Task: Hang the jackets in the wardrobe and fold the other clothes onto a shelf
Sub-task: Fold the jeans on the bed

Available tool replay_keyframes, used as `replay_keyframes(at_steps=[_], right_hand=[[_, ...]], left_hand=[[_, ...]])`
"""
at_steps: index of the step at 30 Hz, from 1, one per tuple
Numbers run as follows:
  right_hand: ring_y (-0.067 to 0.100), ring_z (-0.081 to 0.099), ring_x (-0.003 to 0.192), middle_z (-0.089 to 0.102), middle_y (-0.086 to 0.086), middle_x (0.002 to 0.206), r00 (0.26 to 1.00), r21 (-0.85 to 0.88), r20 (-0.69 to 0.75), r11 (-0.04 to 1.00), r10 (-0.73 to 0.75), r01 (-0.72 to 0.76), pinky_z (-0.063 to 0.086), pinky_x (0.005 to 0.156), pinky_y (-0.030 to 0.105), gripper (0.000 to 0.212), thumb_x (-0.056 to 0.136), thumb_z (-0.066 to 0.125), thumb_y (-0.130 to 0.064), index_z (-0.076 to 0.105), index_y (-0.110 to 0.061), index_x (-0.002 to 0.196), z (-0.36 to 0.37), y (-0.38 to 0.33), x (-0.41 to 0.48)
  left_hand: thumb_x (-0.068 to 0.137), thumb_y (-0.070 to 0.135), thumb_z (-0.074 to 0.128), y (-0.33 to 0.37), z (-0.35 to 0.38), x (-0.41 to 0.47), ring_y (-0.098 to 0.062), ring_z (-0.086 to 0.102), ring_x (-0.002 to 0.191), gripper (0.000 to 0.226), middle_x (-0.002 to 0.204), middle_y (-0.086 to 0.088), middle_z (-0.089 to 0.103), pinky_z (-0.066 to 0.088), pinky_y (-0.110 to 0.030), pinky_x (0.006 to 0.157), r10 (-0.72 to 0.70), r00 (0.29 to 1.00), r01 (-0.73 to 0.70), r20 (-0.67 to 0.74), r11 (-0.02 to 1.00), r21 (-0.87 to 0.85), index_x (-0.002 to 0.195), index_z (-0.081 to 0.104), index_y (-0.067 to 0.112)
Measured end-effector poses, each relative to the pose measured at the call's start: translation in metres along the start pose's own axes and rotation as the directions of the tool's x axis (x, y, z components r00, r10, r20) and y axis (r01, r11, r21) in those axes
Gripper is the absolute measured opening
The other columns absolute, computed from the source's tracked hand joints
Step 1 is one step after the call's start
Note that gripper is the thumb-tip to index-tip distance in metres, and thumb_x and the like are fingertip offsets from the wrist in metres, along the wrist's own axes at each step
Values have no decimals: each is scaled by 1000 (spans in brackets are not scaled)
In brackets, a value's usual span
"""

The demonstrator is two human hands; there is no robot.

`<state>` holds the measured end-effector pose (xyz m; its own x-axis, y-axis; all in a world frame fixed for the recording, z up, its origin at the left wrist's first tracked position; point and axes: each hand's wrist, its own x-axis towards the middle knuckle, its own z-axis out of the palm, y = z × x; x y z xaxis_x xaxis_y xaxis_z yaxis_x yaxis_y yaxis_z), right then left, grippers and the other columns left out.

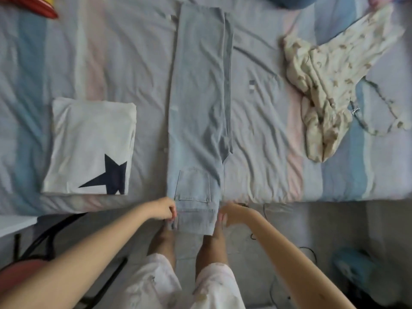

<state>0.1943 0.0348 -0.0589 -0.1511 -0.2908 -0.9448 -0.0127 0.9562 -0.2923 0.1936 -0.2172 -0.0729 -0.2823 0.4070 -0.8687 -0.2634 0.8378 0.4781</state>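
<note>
— Striped bedding on the bed [267,130] lay rumpled under everything. Where were the jeans [198,97]?

— Down the middle of it, doubled lengthwise, with the legs running to the far side. The waistband [196,219] hung just over the near edge, above the floor.

— And the hands?

— The left hand [165,209] had its fingers [173,216] curled, pinching the waistband's left corner. The right hand [233,214] was against the right corner. Blur hid whether its fingers were grasping or only touching, so I could not tell.

— How was the fold best done from there?

— My judgement: both corners needed a firm, even hold. Then the waistband had to be carried level toward the far hems, so the edges met square. The upper leg sat slightly skewed to the right, so smoothing it first would have helped, along with pressing out the creases.

— Anything in the way?

— Nothing close. A folded white T-shirt [89,141] lay well apart on the left and a crumpled cream garment [330,90] on the far right, both outside the fold's path.
</note>
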Motion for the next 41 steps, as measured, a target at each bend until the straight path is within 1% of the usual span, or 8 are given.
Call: replay_keyframes(at_steps=[4, 7, 12, 19, 23, 28, 37, 41], right_hand=[[26, 51, 119, 54, 11, 127, 879, 382, -442, 924, 180, 3, 36, 92, 25, 36, 91, 53, -4, 53, -6, 127, -44, 23, 55], [25, 48, 121, 49, 12, 133, 633, 588, -674, 796, 381, 146, 33, 93, 24, 39, 95, 52, -14, 46, -5, 133, -98, 38, 109], [24, 57, 103, 49, 8, 125, 634, 568, -699, 795, 331, 212, 44, 94, 37, 52, 88, 65, -32, 45, -10, 130, -166, 44, 170], [20, 55, 97, 54, -3, 98, 510, 720, -661, 656, 550, 226, 33, 72, 28, 36, 93, 54, -42, 50, -12, 113, -164, 67, 203], [20, 46, 72, 49, 1, 73, 574, 562, -733, 800, 365, 210, 26, 61, 29, 22, 93, 58, -29, 52, -10, 86, -157, 82, 203], [8, 37, 58, 40, -6, 63, 493, 599, -768, 732, 409, 326, 29, 52, 22, 17, 93, 56, -19, 45, -11, 81, -145, 94, 197], [23, 49, 74, 49, -3, 71, 482, 730, -662, 639, 575, 241, 28, 61, 29, 5, 96, 46, -19, 48, -14, 95, -138, 76, 201], [14, 53, 78, 57, -2, 88, 521, 729, -672, 597, 526, 337, 36, 63, 26, 16, 90, 54, -17, 55, -17, 106, -192, 69, 194]], left_hand=[[86, -3, 51, -21, -34, 50, -18, 59, 103, 26, 112, -11, 64, 41, -15, 77, -66, 970, 41, -233, 993, -111, 107, 65, 2], [85, 0, 60, -30, -62, 101, -30, 51, 115, 34, 121, -18, 55, 35, -26, 95, -118, 747, -59, -654, 968, -243, 118, 56, -1], [83, 15, 67, -27, -102, 174, -34, 50, 119, 57, 130, -22, 50, 39, -44, 103, -242, 568, -265, -787, 851, -453, 131, 40, -2], [89, 5, 58, -30, -103, 230, -33, 55, 104, 41, 120, -25, 51, 42, -34, 91, -425, 337, -394, -840, 746, -536, 123, 37, -7], [92, 6, 54, -36, -102, 233, -29, 53, 97, 31, 110, -25, 53, 40, -32, 88, -429, 311, -376, -848, 764, -524, 117, 43, -8], [93, 6, 53, -34, -105, 232, -27, 50, 84, 22, 97, -26, 56, 40, -35, 80, -426, 336, -339, -840, 777, -530, 110, 52, -8], [86, 19, 61, -24, -103, 230, -27, 57, 100, 34, 110, -13, 60, 45, -37, 87, -352, 431, -273, -831, 827, -492, 116, 51, 6], [73, 26, 57, -12, -155, 226, -15, 56, 85, 21, 96, -6, 60, 41, -26, 73, -226, 528, -455, -818, 738, -498, 93, 53, 21]])
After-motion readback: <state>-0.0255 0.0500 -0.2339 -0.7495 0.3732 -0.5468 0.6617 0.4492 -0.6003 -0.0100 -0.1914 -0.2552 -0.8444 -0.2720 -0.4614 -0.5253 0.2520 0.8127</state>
